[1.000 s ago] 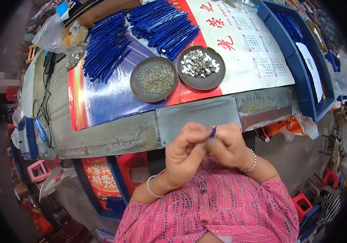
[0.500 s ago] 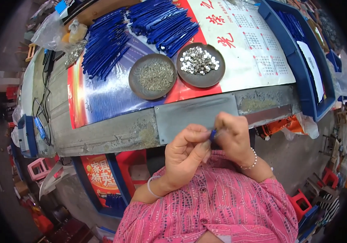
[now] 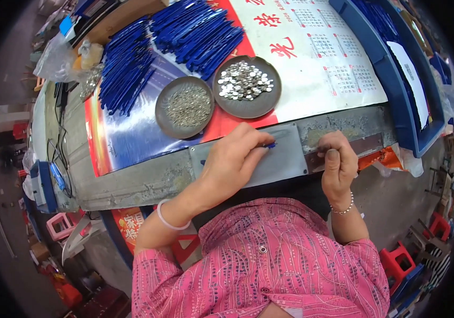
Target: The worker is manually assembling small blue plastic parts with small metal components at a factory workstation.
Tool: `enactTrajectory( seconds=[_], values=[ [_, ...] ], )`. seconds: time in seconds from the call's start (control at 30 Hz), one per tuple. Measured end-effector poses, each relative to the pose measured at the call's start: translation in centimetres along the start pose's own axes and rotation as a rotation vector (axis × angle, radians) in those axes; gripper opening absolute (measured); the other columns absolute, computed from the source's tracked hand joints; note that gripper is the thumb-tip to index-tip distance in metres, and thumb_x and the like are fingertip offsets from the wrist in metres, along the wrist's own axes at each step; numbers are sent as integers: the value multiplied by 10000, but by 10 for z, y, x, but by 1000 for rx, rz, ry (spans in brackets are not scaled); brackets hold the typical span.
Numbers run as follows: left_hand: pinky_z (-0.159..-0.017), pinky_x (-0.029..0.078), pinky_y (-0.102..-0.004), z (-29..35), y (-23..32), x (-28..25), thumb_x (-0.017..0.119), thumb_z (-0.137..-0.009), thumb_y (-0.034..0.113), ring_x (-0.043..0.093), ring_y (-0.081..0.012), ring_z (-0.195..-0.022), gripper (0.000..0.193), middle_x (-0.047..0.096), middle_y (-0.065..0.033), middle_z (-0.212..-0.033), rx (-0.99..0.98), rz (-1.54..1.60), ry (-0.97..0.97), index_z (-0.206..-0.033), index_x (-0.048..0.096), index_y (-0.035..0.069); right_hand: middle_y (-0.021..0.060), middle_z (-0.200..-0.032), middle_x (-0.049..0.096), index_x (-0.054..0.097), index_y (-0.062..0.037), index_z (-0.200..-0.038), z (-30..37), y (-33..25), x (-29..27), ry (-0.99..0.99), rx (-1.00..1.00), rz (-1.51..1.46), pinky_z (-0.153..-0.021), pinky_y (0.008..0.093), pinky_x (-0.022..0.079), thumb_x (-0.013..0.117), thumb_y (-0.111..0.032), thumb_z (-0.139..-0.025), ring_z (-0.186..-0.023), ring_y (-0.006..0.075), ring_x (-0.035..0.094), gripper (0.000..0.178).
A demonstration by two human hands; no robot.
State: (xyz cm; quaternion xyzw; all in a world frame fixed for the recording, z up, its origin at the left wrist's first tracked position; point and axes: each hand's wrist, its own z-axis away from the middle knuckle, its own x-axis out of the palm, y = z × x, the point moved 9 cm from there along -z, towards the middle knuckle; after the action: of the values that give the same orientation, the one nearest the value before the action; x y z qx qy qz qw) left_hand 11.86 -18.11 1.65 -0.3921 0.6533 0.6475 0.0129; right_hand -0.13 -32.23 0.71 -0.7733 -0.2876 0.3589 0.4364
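Observation:
My left hand (image 3: 237,155) is over the metal plate (image 3: 285,153) at the bench's front edge, its thumb and fingers pinched on a slim blue strip (image 3: 271,144). One blue end shows at the fingertips, and a bit of blue appears on the other side of the hand; the middle is hidden. To the right, my right hand (image 3: 338,161) is raised just off the plate with its fingers curled in. Whatever those fingers hold, if anything, cannot be seen. Beyond the plate stand a dark dish of tiny metal pieces (image 3: 188,106) and a dark dish of shiny round discs (image 3: 246,85).
Bundles of blue strips (image 3: 198,34) lie at the back on a poster (image 3: 147,143). A blue crate (image 3: 396,79) stands at the right end of the bench. At the left are a plastic bag (image 3: 57,61), a cable and a blue-handled tool (image 3: 57,175).
My hands were together near my chest with a small blue piece between them. They have parted: the left moved forward onto the plate with the strip, the right moved off to the right.

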Motion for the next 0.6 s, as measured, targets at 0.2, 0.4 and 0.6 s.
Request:
enactTrajectory(
  seconds=[0.2, 0.4, 0.6],
  values=[
    [-583, 470, -350, -24, 9, 24, 610, -790, 3, 581, -288, -698, 162, 540, -111, -825, 103, -290, -91, -950, 614, 27, 102, -727, 529, 521, 0, -799, 0, -6, -2, 63, -196, 25, -655, 335, 401, 436, -271, -968, -654, 207, 480, 330],
    [-557, 471, -378, -21, 0, 17, 581, -735, -39, 583, -289, -683, 239, 521, -113, -835, 111, -424, -236, -957, 613, 44, 79, -693, 543, 540, -29, -762, -6, -8, 2, 55, -221, 82, -669, 357, 414, 495, -287, -941, -612, 249, 511, 317],
    [-567, 471, -408, 12, -17, -15, 523, -723, -55, 585, -321, -713, 346, 518, -121, -867, -49, -442, -270, -1042, 599, 58, 89, -704, 549, 536, -25, -772, -6, -9, 1, 38, -192, 95, -685, 366, 416, 471, -283, -952, -628, 240, 509, 321]
  ],
)
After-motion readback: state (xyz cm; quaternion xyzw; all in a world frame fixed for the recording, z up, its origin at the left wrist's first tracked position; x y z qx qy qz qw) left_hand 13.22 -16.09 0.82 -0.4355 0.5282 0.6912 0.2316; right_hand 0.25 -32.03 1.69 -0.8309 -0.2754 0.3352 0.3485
